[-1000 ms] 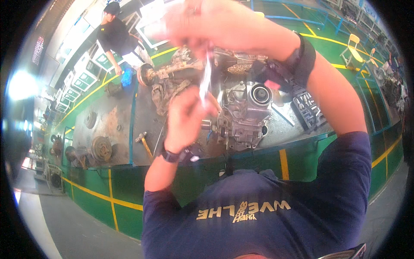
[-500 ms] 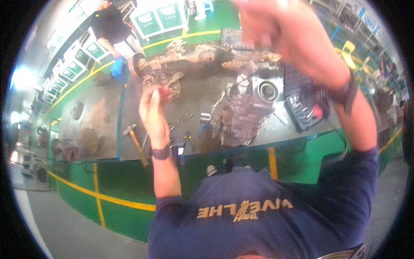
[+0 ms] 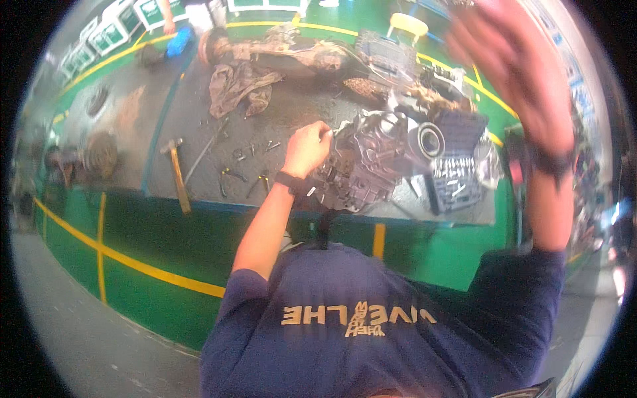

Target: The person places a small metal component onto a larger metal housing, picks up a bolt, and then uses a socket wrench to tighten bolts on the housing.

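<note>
My left hand [image 3: 308, 149] is over the workbench, at the left edge of a grey metal gearbox casing [image 3: 365, 159]. Its fingers are curled together, and anything between them is hidden. Whether it touches the casing I cannot tell. Raised high at the right, well clear of the bench, my right hand [image 3: 507, 60] is blurred, with its fingers looking stretched out and nothing visible in them. A round bearing-like ring [image 3: 430, 140] sits on the casing's right side. An open tool case [image 3: 458, 179] with rows of sockets lies to the right of it.
A wooden-handled hammer [image 3: 178, 174] overhangs the front edge of the steel bench [image 3: 152, 152]. Pliers [image 3: 233, 174] and small parts lie nearby. Behind are a crumpled cloth [image 3: 242, 89] and a long rusty axle [image 3: 285, 54]. Another person's hand [image 3: 168, 26] is near a blue object [image 3: 179, 41].
My left hand has moved right and down to the gearbox casing. The right hand has swung further right, staying raised. The view has shifted, showing more of the bench's front.
</note>
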Motion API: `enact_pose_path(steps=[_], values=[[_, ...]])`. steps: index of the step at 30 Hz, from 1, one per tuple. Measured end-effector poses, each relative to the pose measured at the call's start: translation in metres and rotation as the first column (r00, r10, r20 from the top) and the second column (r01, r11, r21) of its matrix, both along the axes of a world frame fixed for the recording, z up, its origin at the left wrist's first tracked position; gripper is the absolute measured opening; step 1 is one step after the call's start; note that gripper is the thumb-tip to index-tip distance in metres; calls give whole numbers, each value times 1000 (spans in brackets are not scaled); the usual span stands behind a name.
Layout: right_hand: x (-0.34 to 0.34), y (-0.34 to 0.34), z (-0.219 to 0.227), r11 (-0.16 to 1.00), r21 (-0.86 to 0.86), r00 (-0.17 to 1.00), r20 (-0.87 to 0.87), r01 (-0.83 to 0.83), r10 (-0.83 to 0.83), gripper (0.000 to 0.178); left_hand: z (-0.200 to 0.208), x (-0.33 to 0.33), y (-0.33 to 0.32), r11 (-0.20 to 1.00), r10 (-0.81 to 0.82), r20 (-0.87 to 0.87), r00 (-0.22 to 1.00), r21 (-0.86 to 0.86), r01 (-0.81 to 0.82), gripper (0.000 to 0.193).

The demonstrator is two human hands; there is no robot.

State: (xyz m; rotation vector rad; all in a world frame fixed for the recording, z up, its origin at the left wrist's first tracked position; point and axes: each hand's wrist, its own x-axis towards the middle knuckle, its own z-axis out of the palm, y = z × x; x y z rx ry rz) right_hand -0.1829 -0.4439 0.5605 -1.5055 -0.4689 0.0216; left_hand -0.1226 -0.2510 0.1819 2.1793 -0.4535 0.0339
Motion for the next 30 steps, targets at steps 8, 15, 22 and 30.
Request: enact_pose_path(steps=[8,15,22,30], values=[[-30,8,-8,942,-121,949,41,314,-311,49,-15,4,2,997,49,-61,997,-64,-53,26],[23,-33,-3,831,95,836,-63,549,-545,22,-11,2,-4,989,21,-145,989,-142,-42,24],[-77,8,-13,922,179,939,-84,343,-333,44,-14,-3,1,989,45,-119,992,-135,-61,24],[9,5,-4,763,158,777,-49,627,-628,41,-16,0,1,983,29,-120,992,-179,-50,25]])
